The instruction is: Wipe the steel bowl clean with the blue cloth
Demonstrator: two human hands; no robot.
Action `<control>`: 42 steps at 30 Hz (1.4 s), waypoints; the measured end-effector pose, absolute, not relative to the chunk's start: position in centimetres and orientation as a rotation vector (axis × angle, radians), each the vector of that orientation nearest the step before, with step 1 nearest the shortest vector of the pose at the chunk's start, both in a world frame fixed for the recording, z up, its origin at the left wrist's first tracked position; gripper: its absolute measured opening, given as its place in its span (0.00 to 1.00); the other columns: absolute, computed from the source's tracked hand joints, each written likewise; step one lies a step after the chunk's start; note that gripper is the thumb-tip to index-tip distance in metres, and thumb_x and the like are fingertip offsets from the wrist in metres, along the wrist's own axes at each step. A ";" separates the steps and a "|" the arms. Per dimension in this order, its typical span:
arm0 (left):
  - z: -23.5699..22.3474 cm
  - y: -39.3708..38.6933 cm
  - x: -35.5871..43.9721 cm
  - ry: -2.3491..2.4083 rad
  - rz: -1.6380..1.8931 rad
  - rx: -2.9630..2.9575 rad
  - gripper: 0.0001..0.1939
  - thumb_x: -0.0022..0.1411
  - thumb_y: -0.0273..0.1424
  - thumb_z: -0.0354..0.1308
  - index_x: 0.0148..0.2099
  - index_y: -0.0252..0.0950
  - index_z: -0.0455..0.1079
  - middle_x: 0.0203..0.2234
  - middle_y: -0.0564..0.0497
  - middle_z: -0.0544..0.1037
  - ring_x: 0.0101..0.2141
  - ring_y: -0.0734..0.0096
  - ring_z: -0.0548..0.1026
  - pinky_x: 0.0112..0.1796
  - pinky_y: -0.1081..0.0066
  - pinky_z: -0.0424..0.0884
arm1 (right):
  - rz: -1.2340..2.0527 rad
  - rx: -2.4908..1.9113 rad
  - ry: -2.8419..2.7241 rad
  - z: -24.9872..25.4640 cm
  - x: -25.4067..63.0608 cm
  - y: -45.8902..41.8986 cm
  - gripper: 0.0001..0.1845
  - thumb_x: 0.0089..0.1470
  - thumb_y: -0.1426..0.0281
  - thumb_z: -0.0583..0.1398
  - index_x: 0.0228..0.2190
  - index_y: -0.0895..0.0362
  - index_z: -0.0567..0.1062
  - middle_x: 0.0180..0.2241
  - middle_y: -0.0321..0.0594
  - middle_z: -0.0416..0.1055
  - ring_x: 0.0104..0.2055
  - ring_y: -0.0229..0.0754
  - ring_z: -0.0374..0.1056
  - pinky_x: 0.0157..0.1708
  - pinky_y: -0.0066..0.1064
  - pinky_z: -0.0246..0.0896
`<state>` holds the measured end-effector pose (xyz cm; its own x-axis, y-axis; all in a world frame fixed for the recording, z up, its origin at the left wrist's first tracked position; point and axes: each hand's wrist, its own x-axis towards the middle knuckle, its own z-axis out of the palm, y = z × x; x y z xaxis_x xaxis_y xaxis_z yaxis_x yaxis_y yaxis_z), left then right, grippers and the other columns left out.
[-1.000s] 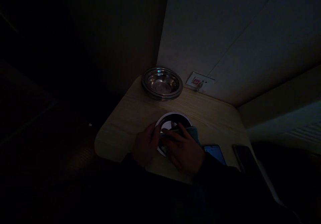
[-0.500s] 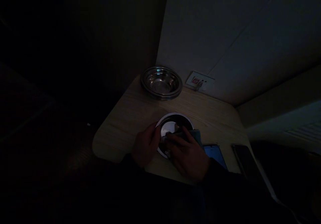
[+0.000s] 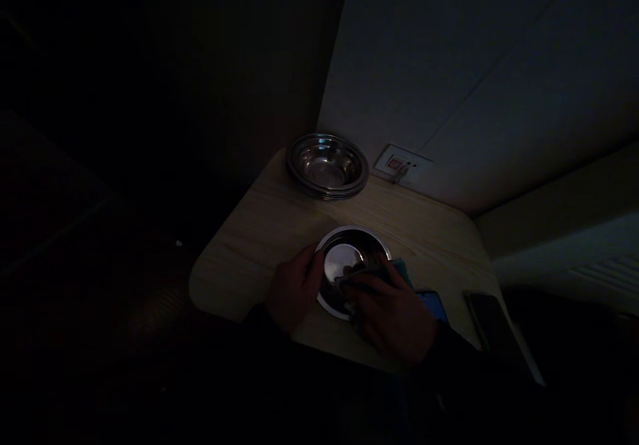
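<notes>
In dim light, a shiny metal bowl (image 3: 342,259) rests on the pale wooden table (image 3: 249,252). My left hand (image 3: 295,285) grips the bowl's left rim, thumb near the inside and fingers around the outer edge. My right hand (image 3: 392,308) is closed on a teal cloth (image 3: 402,271) and presses it against the bowl's inside at the lower right. Most of the cloth is hidden under the fingers. Farther back stands a stack of metal bowls (image 3: 327,165), nested in one another.
A wall socket (image 3: 403,164) with a red switch sits behind the table. One phone with a blue lit screen (image 3: 433,305) lies partly behind my right forearm. Another dark phone (image 3: 489,315) lies near the table's right edge. The left side drops to dark floor.
My right hand with the cloth has moved a little to the right and down within the bowl, showing more of its bottom. The whole view has shifted slightly; my left hand keeps its grip.
</notes>
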<state>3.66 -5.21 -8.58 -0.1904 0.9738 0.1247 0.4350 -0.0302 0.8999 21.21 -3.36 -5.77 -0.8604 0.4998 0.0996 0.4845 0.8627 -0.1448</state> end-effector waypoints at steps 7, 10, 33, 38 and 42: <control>-8.7 -5.3 3.7 1.713 1.198 1.483 0.16 0.63 0.36 0.44 0.43 0.35 0.71 0.27 0.51 0.78 0.26 0.73 0.74 0.26 0.77 0.66 | 0.156 -0.763 -2.871 -5.8 21.4 -3.5 0.17 0.53 0.73 0.53 0.45 0.60 0.68 0.41 0.44 0.74 0.53 0.45 0.60 0.60 0.55 0.25; -8.8 -5.2 3.6 1.672 1.187 1.492 0.17 0.63 0.36 0.44 0.44 0.35 0.70 0.26 0.52 0.78 0.25 0.74 0.73 0.26 0.77 0.66 | 0.154 -0.789 -2.892 -5.8 21.4 -3.5 0.16 0.53 0.73 0.53 0.45 0.61 0.68 0.43 0.45 0.73 0.53 0.45 0.60 0.60 0.55 0.25; -8.7 -5.3 4.0 1.732 1.193 1.470 0.16 0.63 0.36 0.44 0.40 0.35 0.71 0.26 0.51 0.78 0.27 0.73 0.74 0.26 0.77 0.66 | 0.194 -0.737 -2.891 -5.8 20.5 -3.2 0.18 0.52 0.72 0.54 0.46 0.59 0.68 0.45 0.45 0.72 0.57 0.46 0.55 0.60 0.56 0.21; -8.4 -5.3 3.9 1.676 1.165 1.491 0.17 0.63 0.36 0.43 0.40 0.35 0.71 0.25 0.51 0.78 0.26 0.72 0.75 0.26 0.77 0.66 | 0.197 -0.797 -2.884 -5.5 20.8 -3.3 0.17 0.52 0.72 0.53 0.45 0.59 0.69 0.45 0.46 0.72 0.55 0.45 0.58 0.60 0.55 0.20; -8.4 -5.3 4.0 1.714 1.192 1.463 0.16 0.63 0.35 0.44 0.41 0.35 0.71 0.25 0.51 0.78 0.25 0.73 0.74 0.26 0.77 0.66 | 0.209 -0.753 -2.875 -5.6 20.7 -3.3 0.18 0.52 0.73 0.53 0.46 0.58 0.68 0.44 0.43 0.73 0.57 0.45 0.55 0.60 0.55 0.19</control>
